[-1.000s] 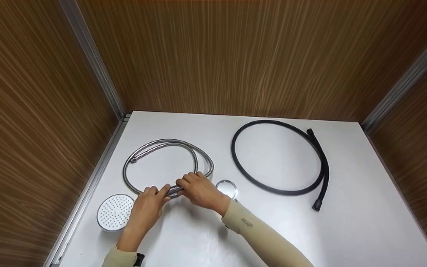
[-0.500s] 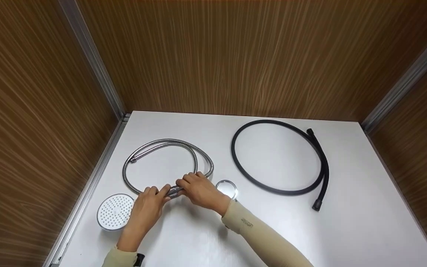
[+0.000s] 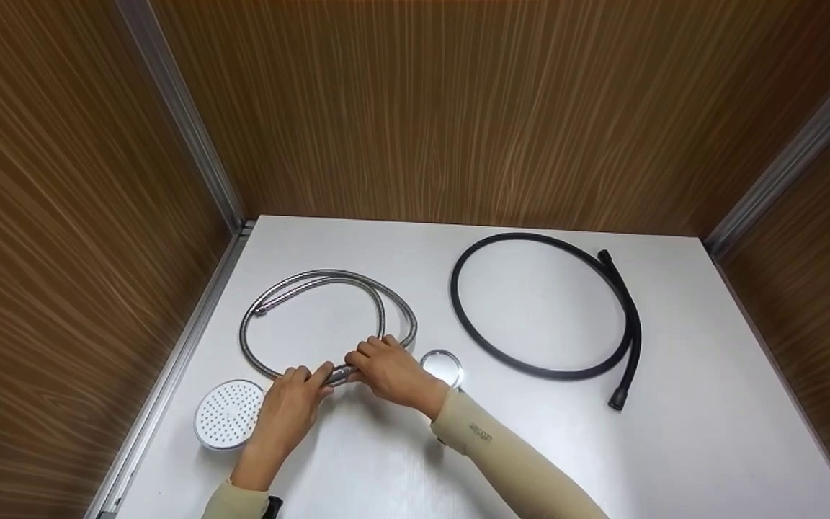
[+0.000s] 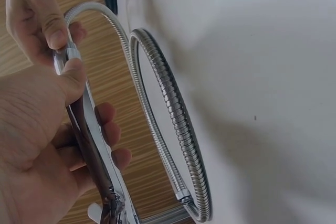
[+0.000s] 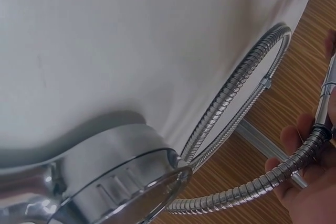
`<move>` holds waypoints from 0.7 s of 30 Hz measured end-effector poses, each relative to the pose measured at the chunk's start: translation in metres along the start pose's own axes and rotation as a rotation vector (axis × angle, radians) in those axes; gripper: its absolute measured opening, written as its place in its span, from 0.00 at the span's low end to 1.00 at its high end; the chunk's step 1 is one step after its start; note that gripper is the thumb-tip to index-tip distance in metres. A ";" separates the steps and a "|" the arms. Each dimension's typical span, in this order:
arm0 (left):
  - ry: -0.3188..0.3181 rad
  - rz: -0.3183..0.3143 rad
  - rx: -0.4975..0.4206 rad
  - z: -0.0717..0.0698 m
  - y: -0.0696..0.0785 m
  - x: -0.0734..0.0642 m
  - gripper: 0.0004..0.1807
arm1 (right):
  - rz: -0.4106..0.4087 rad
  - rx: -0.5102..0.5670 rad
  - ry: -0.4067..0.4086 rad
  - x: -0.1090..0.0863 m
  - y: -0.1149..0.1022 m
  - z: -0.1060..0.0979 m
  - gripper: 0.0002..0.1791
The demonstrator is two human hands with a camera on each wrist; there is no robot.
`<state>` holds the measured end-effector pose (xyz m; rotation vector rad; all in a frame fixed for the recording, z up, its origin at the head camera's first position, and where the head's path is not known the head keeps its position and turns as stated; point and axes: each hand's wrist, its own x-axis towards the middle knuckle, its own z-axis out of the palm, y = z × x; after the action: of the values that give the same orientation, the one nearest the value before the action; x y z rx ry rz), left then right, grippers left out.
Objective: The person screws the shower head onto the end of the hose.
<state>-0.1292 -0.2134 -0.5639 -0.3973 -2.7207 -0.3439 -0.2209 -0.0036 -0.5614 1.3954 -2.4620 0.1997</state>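
My left hand (image 3: 289, 404) grips the chrome handle (image 4: 94, 140) of a shower head (image 3: 226, 414), whose round white nozzle face points up at the front left. Beside it, my right hand (image 3: 393, 371) pinches the end of a silver metal shower hose (image 3: 402, 306) right at the handle's tip. In the right wrist view the ribbed hose (image 5: 252, 187) runs up into those fingers, and its end lines up with the handle. The fingers partly hide the joint. The rest of the hose lies looped on the table, its other end (image 3: 260, 311) at the left.
A second, smaller chrome shower head (image 3: 442, 367) lies just right of my right wrist, partly hidden by the forearm. At the right, a black hose (image 3: 566, 373) is coiled on the white table (image 3: 703, 404). Wood-grain panels (image 3: 429, 108) enclose the back and sides.
The held shower head has shifted slightly to the right, and its handle looks slightly turned between my hands. Both hands stay almost in place; the looped hose lies as before.
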 end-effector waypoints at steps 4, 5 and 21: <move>-0.009 0.004 -0.004 0.004 -0.001 -0.001 0.19 | 0.005 0.004 -0.025 -0.001 0.000 0.002 0.15; -0.011 0.006 -0.003 0.005 -0.001 -0.001 0.19 | 0.010 0.008 -0.033 -0.001 0.000 0.003 0.15; 0.004 0.020 -0.004 0.020 -0.002 -0.002 0.18 | 0.067 0.180 -0.133 -0.007 0.002 0.009 0.16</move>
<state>-0.1340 -0.2098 -0.5829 -0.4244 -2.7108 -0.3439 -0.2207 0.0007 -0.5721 1.4402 -2.6589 0.3627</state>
